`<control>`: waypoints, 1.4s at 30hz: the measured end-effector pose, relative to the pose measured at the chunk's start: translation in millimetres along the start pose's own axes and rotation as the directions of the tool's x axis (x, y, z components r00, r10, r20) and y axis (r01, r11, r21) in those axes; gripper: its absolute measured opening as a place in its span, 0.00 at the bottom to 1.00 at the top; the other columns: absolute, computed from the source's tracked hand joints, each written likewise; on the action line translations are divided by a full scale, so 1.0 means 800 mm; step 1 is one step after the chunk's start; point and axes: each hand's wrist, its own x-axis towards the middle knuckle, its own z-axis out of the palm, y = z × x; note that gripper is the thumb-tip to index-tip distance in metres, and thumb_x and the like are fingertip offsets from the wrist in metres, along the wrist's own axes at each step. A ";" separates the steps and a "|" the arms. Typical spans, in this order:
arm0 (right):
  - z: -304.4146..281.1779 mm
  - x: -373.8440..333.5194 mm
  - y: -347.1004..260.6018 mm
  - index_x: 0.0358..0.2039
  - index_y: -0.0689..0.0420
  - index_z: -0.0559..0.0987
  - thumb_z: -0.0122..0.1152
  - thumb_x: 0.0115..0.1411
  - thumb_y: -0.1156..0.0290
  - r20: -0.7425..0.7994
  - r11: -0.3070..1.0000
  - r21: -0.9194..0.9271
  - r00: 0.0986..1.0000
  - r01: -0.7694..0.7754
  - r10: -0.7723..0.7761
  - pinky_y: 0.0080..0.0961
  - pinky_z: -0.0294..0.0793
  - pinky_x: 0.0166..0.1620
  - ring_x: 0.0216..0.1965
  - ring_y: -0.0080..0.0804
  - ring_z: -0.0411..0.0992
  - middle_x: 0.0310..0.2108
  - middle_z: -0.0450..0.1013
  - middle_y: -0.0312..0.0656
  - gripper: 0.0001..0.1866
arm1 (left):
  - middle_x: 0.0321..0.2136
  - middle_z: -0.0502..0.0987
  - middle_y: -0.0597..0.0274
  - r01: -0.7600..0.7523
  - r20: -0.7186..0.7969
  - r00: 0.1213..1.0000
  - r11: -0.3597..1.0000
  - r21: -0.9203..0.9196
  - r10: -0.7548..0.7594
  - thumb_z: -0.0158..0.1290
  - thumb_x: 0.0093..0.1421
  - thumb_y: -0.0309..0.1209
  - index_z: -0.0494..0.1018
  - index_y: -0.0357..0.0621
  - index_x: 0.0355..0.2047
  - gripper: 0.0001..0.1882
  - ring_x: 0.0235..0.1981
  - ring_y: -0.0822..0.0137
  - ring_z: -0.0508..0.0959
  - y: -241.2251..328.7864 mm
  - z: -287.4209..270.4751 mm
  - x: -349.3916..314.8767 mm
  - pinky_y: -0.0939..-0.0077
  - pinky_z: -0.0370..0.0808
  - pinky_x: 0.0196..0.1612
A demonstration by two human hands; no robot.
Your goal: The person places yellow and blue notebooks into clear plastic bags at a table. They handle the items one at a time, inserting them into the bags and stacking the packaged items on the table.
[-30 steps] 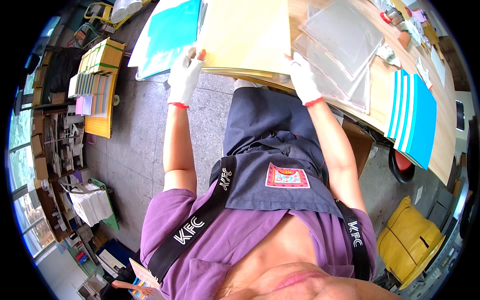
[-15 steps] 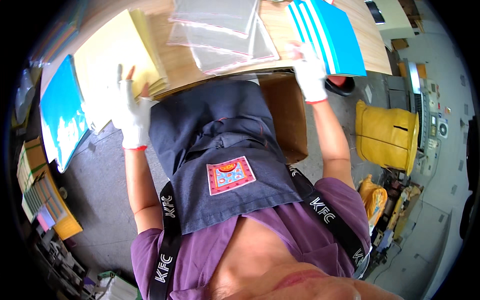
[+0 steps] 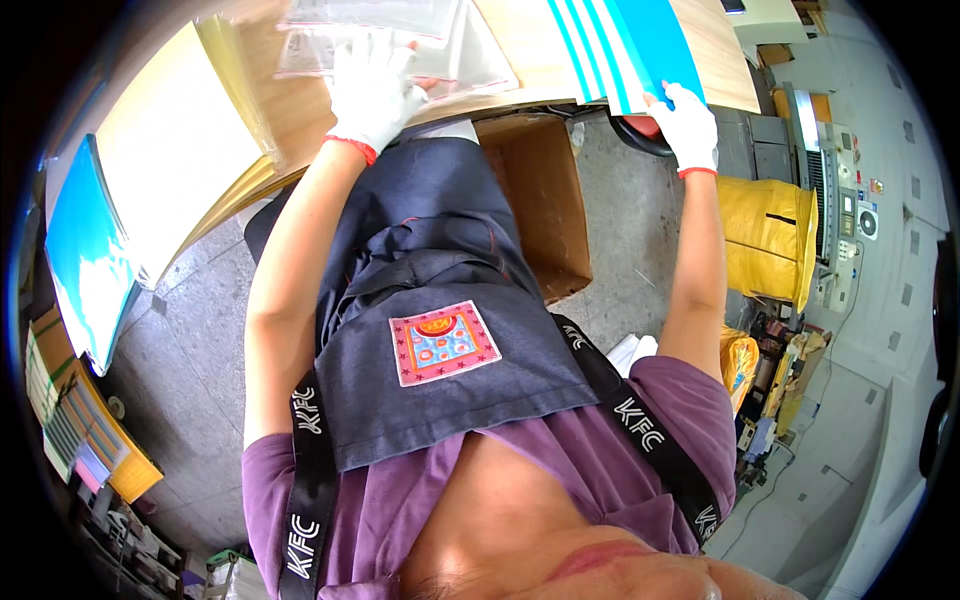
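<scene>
My left hand [image 3: 375, 92], in a white glove with bare fingertips and a red cuff, lies over the clear plastic sleeves [image 3: 465, 55] at the near table edge. Its fingers are spread, and it holds nothing. At the right my right hand [image 3: 688, 128], gloved the same way, has thumb and fingers closed on the near edge of the top blue sheet [image 3: 655, 50]. Under and beside that sheet, blue and white layers fan out to the left. To the left of the sleeves rests a pale yellow stack [image 3: 165, 130], its right edge wrapped in clear film.
A glossy blue pack [image 3: 90, 250] sticks out past the table's left edge. Below the table stands an open cardboard box [image 3: 545, 210]. A yellow bundle [image 3: 770, 240] is on the floor at the right, and boxes [image 3: 105, 430] stand at the lower left.
My left hand has moved right, from the yellow stack to the plastic sleeves. My right hand has moved from the left side of the blue stack to its near edge. The view has shifted.
</scene>
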 end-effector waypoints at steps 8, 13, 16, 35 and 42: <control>0.002 0.012 0.018 0.43 0.54 0.82 0.54 0.63 0.44 0.043 0.997 0.018 0.996 0.079 -0.079 0.36 0.75 0.45 0.43 0.44 0.77 0.41 0.79 0.46 0.25 | 0.50 0.76 0.51 0.046 0.222 0.966 0.758 -0.650 0.132 0.55 0.62 0.44 0.75 0.48 0.52 0.22 0.51 0.54 0.76 0.112 -0.071 0.024 0.63 0.72 0.53; 0.005 0.017 0.029 0.44 0.52 0.81 0.52 0.64 0.44 0.107 0.992 0.031 0.986 0.125 -0.128 0.37 0.75 0.45 0.43 0.45 0.76 0.41 0.78 0.47 0.25 | 0.47 0.78 0.52 -0.116 0.265 0.917 0.837 -0.536 0.297 0.57 0.60 0.47 0.77 0.47 0.49 0.22 0.51 0.52 0.76 0.127 -0.087 0.036 0.61 0.72 0.53; 0.009 0.016 0.030 0.45 0.52 0.81 0.51 0.64 0.44 0.088 0.990 0.067 0.988 0.123 -0.128 0.37 0.75 0.45 0.43 0.45 0.76 0.41 0.78 0.47 0.25 | 0.45 0.79 0.55 -0.232 0.273 0.902 0.909 -0.345 0.334 0.57 0.57 0.50 0.78 0.48 0.47 0.24 0.49 0.52 0.77 0.100 -0.065 0.029 0.62 0.73 0.51; 0.007 0.016 0.033 0.45 0.52 0.81 0.50 0.65 0.44 0.105 0.989 0.053 0.984 0.141 -0.146 0.37 0.73 0.48 0.46 0.45 0.75 0.44 0.78 0.47 0.26 | 0.64 0.63 0.45 -0.148 0.645 0.763 0.981 0.125 0.033 0.50 0.59 0.55 0.76 0.47 0.53 0.30 0.68 0.41 0.56 0.029 -0.008 0.092 0.42 0.48 0.68; 0.007 0.029 0.035 0.45 0.54 0.80 0.51 0.64 0.45 0.126 0.980 0.089 0.974 0.180 -0.190 0.37 0.72 0.49 0.47 0.47 0.74 0.43 0.77 0.49 0.25 | 0.63 0.65 0.47 0.018 0.046 0.998 0.934 0.358 -0.037 0.48 0.61 0.41 0.73 0.51 0.57 0.24 0.66 0.44 0.59 -0.108 0.071 0.090 0.45 0.50 0.69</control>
